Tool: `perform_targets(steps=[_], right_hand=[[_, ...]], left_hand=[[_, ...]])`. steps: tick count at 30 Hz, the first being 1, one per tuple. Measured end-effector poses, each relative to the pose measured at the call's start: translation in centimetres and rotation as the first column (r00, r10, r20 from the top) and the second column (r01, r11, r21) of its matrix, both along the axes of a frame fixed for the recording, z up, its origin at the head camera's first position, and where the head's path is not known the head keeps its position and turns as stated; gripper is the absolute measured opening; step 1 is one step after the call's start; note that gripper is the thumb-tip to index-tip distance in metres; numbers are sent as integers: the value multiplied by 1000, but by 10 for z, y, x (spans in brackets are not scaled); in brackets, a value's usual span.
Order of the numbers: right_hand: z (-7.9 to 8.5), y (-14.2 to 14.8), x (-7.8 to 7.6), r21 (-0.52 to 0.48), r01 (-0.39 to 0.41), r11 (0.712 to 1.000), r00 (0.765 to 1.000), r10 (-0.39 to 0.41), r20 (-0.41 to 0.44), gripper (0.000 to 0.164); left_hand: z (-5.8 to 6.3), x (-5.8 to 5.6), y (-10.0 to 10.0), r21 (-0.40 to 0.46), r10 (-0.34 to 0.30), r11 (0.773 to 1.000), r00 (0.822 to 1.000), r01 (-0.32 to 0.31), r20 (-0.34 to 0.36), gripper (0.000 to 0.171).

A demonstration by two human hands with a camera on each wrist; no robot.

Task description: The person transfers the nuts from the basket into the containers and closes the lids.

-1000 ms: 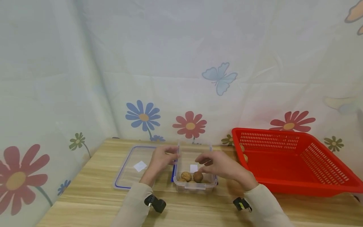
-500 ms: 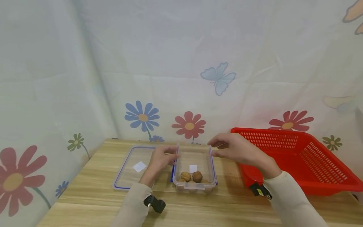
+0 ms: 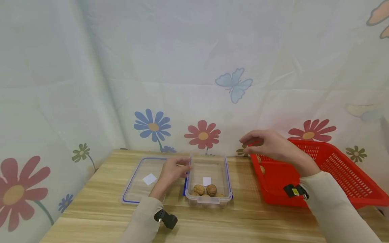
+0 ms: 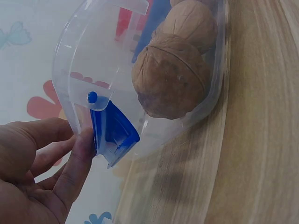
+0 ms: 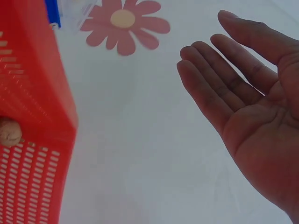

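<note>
A clear plastic food container [image 3: 209,168] with several walnuts [image 3: 211,190] in its near end stands on the table. My left hand [image 3: 174,170] pinches the container's left wall; in the left wrist view, thumb and fingers [image 4: 77,158] meet at the rim beside a blue latch [image 4: 112,133] that hangs down. Over the left rim of a red plastic basket [image 3: 291,199] is my right hand [image 3: 267,143]. Its palm is bare in the right wrist view, the fingers [image 5: 210,84] extended and holding nothing. Walnuts [image 3: 262,169] lie along the basket's left side.
A clear lid [image 3: 136,192] with a blue seal lies flat on the wooden table [image 3: 100,202], left of the container and partly behind my left hand. A flowered cloth [image 3: 170,67] hangs behind the table.
My right hand has moved from over the container, up and to the right, to the basket's left rim. The left hand stays at the container's wall.
</note>
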State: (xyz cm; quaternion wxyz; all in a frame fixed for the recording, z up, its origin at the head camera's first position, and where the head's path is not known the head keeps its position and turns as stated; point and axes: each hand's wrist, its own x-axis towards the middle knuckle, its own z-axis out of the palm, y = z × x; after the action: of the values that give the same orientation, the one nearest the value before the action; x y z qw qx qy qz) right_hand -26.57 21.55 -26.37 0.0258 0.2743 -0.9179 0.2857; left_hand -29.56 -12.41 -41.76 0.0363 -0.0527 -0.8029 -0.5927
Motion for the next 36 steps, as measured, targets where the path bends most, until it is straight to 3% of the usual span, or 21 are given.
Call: perform_targets(steps=[6,19,30,36], right_hand=[[-3,20,-14,35,49,998,999,-50,12,36],[-21,56,-37,7,123,992,989,-123,80,49],[-36,79,-57,30,141,989,974,-144,174,50],[-45,84,-66,41,108,993,968,-115,222,47]], left_hand=[[0,1,0,1,3,1000,1000,-3,6,33],[-1,3,1,-4,12,1000,1000,-12,0,30],[-1,1,0,-2,9,1000,1000,-9,-4,33],[0,0,0,-13,8,1000,1000,-8,0,33]])
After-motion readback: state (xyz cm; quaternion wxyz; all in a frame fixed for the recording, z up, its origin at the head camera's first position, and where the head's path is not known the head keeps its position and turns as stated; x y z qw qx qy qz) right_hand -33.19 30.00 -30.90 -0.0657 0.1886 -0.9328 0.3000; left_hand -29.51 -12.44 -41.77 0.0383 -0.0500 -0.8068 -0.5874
